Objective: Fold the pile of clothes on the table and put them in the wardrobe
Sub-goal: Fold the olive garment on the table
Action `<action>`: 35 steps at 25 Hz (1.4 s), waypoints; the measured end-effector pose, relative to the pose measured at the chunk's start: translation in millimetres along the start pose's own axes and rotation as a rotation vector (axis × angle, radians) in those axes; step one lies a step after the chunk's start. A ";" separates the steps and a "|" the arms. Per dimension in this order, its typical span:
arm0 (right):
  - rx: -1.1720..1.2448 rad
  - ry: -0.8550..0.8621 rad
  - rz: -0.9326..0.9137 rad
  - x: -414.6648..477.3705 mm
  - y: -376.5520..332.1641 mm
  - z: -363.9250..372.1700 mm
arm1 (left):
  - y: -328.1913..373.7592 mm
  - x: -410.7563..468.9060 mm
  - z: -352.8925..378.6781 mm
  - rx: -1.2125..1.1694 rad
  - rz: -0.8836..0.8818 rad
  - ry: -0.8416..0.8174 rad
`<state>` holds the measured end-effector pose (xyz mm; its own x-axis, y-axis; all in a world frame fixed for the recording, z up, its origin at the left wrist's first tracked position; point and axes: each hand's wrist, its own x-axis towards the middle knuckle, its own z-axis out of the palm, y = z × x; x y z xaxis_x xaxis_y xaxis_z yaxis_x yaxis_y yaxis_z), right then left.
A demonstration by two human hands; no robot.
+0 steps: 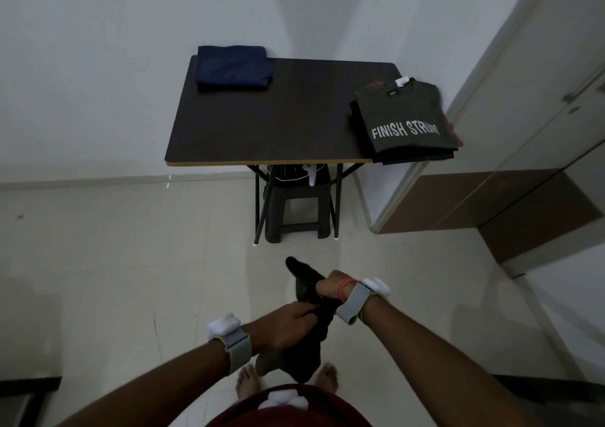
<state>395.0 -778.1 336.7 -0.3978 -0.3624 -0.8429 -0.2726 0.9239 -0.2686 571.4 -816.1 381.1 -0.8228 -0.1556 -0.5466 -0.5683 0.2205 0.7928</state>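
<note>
I stand a step back from the dark table (pixel 262 125) and hold a dark garment (pixel 306 344) in front of my body. It hangs down toward my feet. My left hand (pixel 288 325) grips its middle, and my right hand (pixel 334 287) grips a higher part, with one dark end sticking up past it. A folded navy garment (pixel 233 67) lies at the table's far left corner. At the right edge sits a stack of folded clothes topped by an olive T-shirt (pixel 404 115) printed "FINISH STRONG"; it overhangs the edge.
A dark plastic stool (pixel 296 210) stands under the table between its black legs, with a small white object (pixel 311 176) on it. The wardrobe (pixel 523 131) with pale doors and a handle rises at the right. Pale tiled floor lies between me and the table.
</note>
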 end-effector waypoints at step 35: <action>-0.029 0.298 -0.828 -77.7 -55.3 -185.2 | 105.9 21.1 -175.9 0.066 0.407 0.479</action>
<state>278.7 -823.8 503.4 -0.2732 -0.9353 -0.2250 -0.5951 0.3481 -0.7243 494.3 -965.4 501.0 -0.8893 -0.4573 -0.0111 -0.2216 0.4096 0.8849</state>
